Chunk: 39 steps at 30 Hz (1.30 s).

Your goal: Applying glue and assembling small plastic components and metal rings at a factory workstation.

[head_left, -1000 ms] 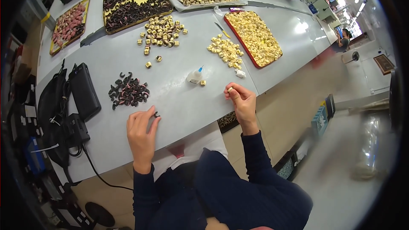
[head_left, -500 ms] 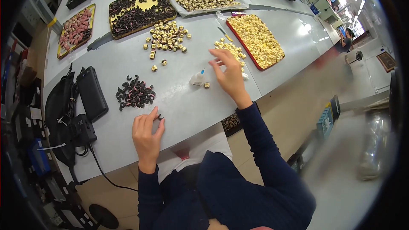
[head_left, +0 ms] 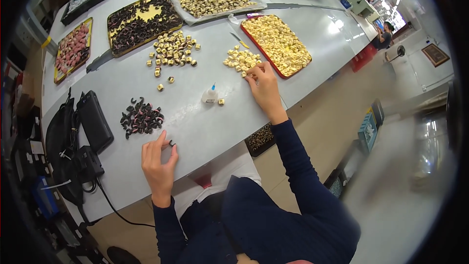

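Near the front edge of the table, my left hand (head_left: 159,164) has a small black curved piece (head_left: 171,143) at its thumb and fingertips. Beyond it lies a heap of similar black curved pieces (head_left: 141,120), some with pink on them. My right hand (head_left: 265,90) reaches to the near side of a loose heap of pale gold cubes (head_left: 239,59). Its thumb and fingers close together on a small gold cube, largely hidden by the fingertips. Between the hands stands a small squeeze bottle (head_left: 210,95) with a blue tip, upright, and one gold-and-dark cube (head_left: 221,101) sits beside it.
A red-rimmed tray (head_left: 296,74) of gold cubes is at the right, with a yellow-handled knife (head_left: 243,44) beside it. Gold-and-dark cubes (head_left: 173,51) lie mid-table. More filled trays, including one of black pieces (head_left: 115,44), line the back. Black devices and cables (head_left: 95,122) occupy the left.
My right hand has lowered from above the table to the pale gold heap, its fingers closing. My left hand keeps the black piece at its fingertips. The whole view has shifted slightly.
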Motion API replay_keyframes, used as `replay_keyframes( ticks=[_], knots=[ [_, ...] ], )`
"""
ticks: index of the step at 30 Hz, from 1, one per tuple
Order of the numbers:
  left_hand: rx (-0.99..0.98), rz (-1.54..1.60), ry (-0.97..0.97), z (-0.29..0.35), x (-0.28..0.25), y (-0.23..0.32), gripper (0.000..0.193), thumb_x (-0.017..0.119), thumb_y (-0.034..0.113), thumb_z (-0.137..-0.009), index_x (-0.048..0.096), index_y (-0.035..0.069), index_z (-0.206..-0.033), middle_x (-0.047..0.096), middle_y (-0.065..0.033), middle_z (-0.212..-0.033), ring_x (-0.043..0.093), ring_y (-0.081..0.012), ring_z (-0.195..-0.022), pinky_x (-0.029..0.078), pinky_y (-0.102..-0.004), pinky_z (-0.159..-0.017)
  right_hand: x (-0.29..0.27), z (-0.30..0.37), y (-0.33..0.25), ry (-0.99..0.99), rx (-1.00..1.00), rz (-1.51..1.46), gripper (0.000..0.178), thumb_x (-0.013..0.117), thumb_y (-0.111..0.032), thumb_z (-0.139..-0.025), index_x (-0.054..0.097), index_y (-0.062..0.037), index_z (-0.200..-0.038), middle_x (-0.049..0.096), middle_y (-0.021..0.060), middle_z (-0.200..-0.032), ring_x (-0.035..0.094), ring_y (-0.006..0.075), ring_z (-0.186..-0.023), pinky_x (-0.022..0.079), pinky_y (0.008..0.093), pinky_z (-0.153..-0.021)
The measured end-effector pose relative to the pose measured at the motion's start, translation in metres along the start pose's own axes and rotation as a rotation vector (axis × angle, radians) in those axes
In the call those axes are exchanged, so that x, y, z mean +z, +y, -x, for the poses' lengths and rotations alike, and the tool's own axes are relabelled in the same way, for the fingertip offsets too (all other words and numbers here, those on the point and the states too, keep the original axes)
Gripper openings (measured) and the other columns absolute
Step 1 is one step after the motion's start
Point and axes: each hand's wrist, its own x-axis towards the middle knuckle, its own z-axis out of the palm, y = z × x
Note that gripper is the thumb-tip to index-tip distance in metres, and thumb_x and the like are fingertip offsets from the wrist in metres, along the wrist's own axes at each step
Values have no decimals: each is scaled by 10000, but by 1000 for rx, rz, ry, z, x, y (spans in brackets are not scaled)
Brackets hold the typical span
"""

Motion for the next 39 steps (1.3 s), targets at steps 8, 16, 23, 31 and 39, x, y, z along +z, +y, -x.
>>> replay_keyframes(
  ticks=[8, 16, 23, 31, 39],
  knots=[
    [10, 2, 11, -1, -1, 2, 498, 731, -50, -691, 646, 55, -1171, 641, -77, -868, 588, -232, -820, 483, -342, -757, -9, 0, 3, 1, -49, 1, 139, 709, 12, -791, 640, 12, -911, 617, 123, -921, 644, 225, -757, 532, 304, -682],
    [35, 15, 27, -1, -2, 1, 510, 740, -48, -678, 648, 65, -1167, 653, -72, -879, 594, -237, -848, 476, -347, -749, -14, 0, -2, 16, 4, -103, 226, 720, 2, -781, 664, 6, -1001, 655, 134, -1036, 671, 210, -745, 536, 293, -697],
    [59, 19, 24, -1, -2, 0, 521, 745, -52, -668, 650, 70, -1165, 659, -71, -885, 593, -240, -852, 477, -346, -752, -13, 11, -5, -27, -20, -73, 179, 721, -4, -785, 708, 1, -963, 638, 124, -1099, 666, 224, -827, 544, 288, -743],
    [105, 22, 44, -2, -1, 0, 499, 751, -45, -659, 660, 60, -1139, 663, -53, -859, 583, -243, -844, 483, -349, -733, -12, 18, -9, -53, -44, -25, 152, 706, 0, -783, 695, -12, -934, 597, 129, -975, 614, 284, -894, 501, 368, -765],
    [98, 16, 29, -1, -2, 0, 523, 752, -63, -644, 656, 66, -1141, 657, -61, -868, 596, -243, -840, 492, -344, -751, -14, 18, -4, -69, -34, -17, 164, 703, -33, -821, 680, 2, -980, 612, 118, -981, 645, 233, -795, 529, 310, -690]
  ],
)
